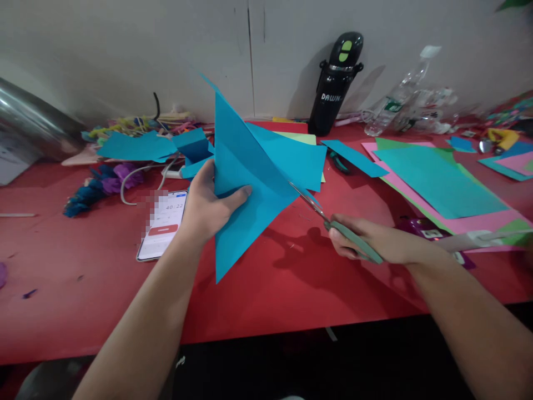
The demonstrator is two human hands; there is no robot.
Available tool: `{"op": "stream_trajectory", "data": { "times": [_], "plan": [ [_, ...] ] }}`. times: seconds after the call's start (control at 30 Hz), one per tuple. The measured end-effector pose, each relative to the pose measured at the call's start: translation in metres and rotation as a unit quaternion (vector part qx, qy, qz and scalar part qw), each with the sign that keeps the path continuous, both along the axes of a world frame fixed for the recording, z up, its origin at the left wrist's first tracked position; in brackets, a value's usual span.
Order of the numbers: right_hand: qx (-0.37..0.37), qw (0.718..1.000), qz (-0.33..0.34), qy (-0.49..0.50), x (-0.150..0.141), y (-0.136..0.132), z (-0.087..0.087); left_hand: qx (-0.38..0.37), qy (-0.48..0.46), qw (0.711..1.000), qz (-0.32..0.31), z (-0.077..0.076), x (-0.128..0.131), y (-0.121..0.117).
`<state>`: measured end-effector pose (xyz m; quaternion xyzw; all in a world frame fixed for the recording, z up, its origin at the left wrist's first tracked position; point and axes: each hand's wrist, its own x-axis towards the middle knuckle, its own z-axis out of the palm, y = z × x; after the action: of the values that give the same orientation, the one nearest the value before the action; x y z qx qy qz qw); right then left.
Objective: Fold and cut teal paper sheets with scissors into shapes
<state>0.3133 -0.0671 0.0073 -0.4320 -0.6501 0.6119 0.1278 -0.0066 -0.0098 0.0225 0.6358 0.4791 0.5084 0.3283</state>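
Blue paper (264, 180) is pinched by L hand (208, 208) at 9 o'clock, prob. steadied vs. scissors (339, 229) gripped by R hand (383, 239) at 4 o'clock.

Dim light, soft shadows, wide-angle distortion

a red table (104, 311) bears a phone (166, 229), stacked paper sheets (445, 180) and a black flask (333, 89).

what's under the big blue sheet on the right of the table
Pink paper and green paper stick out from under the blue sheet; anything wholly covered by it cannot be seen.
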Motion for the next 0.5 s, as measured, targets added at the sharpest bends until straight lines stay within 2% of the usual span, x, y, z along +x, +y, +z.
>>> {"op": "stream_trajectory", "data": {
  "times": [0.27,0.5],
  "plan": [
    [-0.024,0.999,0.033,0.033,0.0033,0.0044,-0.0018,-0.016,-0.009,1.0,-0.01,-0.0015,0.0008,-0.0007],
    [-0.01,0.999,0.034,0.026,0.0017,0.0023,0.0005,-0.019,-0.013,0.999,-0.026,0.0007,0.0028,-0.0025]
  ]
}}
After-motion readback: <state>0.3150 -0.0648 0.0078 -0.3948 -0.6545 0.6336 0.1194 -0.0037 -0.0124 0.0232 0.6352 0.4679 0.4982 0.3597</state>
